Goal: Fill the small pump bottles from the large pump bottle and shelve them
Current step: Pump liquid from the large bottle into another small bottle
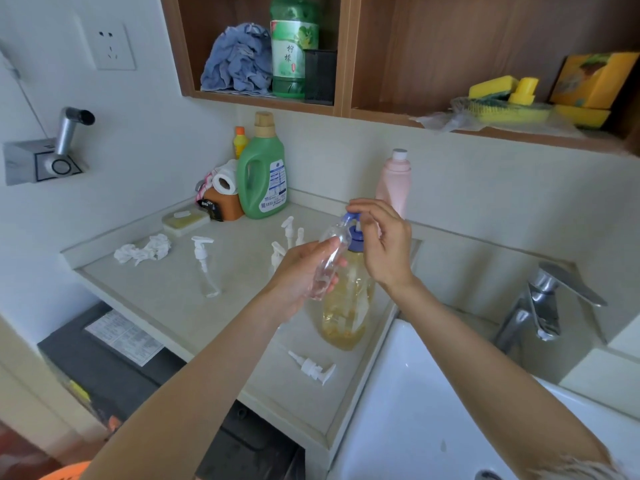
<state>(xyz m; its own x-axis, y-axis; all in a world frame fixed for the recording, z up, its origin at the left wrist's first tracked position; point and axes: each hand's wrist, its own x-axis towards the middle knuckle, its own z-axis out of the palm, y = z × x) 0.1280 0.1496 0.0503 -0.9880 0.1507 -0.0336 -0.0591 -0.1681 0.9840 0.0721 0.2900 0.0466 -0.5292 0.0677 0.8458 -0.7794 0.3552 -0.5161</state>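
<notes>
White plastic, a detached pump head (313, 368), lies nearest on the counter (194, 317), nozzle toward the lower right. At frame centre a clear small bottle (327, 263) is gripped by the left hand (301, 275), tilted, mouth pointing up-right at the large pump bottle (348, 306) (its lower half partly hidden behind the wrist). Its blue pump is touched by the right hand (381, 244) with curled fingers; contact is hard to make out. Another small bottle (207, 268) stands left. Upper centre, a green bottle (294, 46) is marked 柠檬.
</notes>
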